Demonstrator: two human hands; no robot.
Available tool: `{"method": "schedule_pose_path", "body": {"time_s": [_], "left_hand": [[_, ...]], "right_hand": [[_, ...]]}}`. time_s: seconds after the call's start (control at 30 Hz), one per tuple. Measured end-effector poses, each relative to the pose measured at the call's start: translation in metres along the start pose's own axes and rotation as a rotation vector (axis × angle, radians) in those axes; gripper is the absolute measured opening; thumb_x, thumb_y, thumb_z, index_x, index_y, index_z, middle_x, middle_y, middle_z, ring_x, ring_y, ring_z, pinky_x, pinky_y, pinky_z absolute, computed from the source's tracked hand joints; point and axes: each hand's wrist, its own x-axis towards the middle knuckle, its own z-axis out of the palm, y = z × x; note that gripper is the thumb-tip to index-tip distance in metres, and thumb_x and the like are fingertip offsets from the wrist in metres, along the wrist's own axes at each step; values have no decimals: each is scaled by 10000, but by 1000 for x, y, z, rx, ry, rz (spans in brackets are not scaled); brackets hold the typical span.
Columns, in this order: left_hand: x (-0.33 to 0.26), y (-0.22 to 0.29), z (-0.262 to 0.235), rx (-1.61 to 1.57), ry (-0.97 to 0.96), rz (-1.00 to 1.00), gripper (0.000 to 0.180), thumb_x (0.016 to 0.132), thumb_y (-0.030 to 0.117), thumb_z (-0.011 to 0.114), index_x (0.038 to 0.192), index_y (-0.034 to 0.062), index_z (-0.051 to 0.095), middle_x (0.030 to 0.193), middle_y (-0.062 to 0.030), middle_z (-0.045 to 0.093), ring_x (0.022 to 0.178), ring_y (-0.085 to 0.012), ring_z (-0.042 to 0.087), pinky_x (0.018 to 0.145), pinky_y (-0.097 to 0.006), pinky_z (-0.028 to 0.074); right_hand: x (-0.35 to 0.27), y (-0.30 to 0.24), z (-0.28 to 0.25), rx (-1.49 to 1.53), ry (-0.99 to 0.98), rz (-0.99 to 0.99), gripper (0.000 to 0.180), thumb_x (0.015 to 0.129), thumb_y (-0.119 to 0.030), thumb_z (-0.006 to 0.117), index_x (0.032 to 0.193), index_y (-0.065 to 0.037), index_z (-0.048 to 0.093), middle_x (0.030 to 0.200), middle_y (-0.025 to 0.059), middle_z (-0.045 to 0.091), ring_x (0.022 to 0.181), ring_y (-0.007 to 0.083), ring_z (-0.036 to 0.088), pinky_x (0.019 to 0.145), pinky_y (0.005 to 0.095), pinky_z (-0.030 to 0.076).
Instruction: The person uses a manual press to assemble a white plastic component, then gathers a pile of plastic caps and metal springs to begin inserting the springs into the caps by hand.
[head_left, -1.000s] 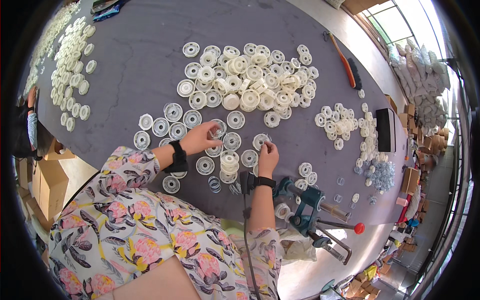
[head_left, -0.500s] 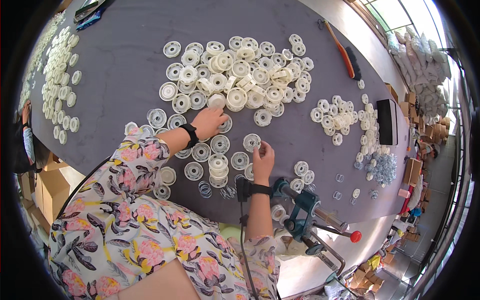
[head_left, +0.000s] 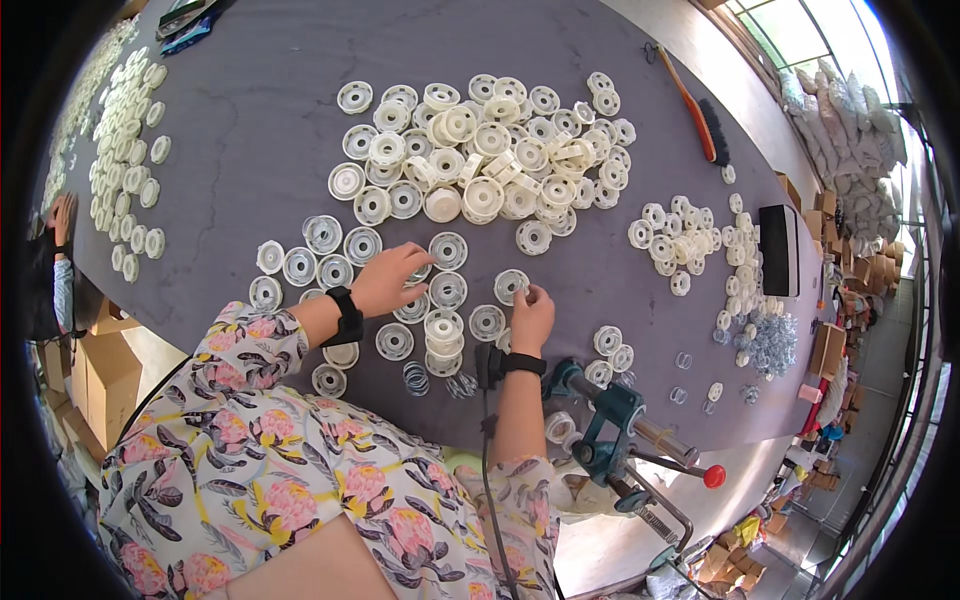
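Note:
My left hand (head_left: 388, 282) hovers over a cluster of round white plastic wheels, fingers stretched out and holding nothing. Just past its fingertips lies a wheel with a metal spring in it (head_left: 447, 250), and another such wheel (head_left: 447, 291) sits nearer me. My right hand (head_left: 531, 322) pinches the near right rim of a single white wheel (head_left: 511, 287); whether that wheel is lifted off the table I cannot tell. Between my arms stands a short overlapping stack of wheels (head_left: 443, 340), with loose wire springs (head_left: 416, 378) beside it.
A large heap of white wheels (head_left: 483, 197) covers the middle of the grey table (head_left: 290, 120). Smaller wheels (head_left: 663, 247) and a spring pile (head_left: 772, 345) lie right. A green hand press (head_left: 612, 420) stands by my right forearm. A brush (head_left: 690, 105) lies far right; another person's hand (head_left: 62, 218) shows far left.
My left hand has drawn back toward me and left from the heap's near edge, uncovering a wheel with a spring. My right hand stays at the same wheel. The view has shifted slightly.

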Motion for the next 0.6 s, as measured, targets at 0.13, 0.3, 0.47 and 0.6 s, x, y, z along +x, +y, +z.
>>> {"method": "schedule_pose_path", "body": {"time_s": [0.13, 0.3, 0.47, 0.6], "left_hand": [[-12, -5, -2, 2, 11, 0, 360, 758, 150, 637, 1092, 73, 523, 1040, -110, 518, 932, -300, 538, 789, -379, 447], [-26, -11, -2, 14, 54, -13, 330, 746, 137, 634, 1054, 74, 531, 1004, -104, 529, 888, -301, 547, 750, -384, 455], [-46, -15, 7, 34, 11, 31, 315, 722, 134, 644, 1014, 72, 541, 959, -98, 550, 883, -293, 548, 740, -385, 451], [-52, 1, 28, 40, -211, 287, 388, 739, 208, 662, 1092, 106, 538, 1081, -111, 561, 1008, -259, 531, 859, -391, 416]], "right_hand": [[6, 10, -6, -179, 99, -70, 317, 793, -193, 625, 1037, 7, 592, 929, 148, 581, 842, 291, 581, 760, 383, 461], [4, 43, -12, -151, 154, -74, 290, 802, -152, 587, 1045, 5, 586, 943, 148, 583, 861, 291, 581, 771, 376, 462], [-27, 54, -11, -61, 88, -79, 287, 797, -110, 551, 1060, 0, 583, 1000, 157, 588, 931, 300, 568, 822, 377, 447], [-77, 70, -3, 31, 83, -160, 362, 768, -148, 580, 1106, -22, 570, 1132, 167, 566, 1069, 313, 511, 931, 409, 376]]}}
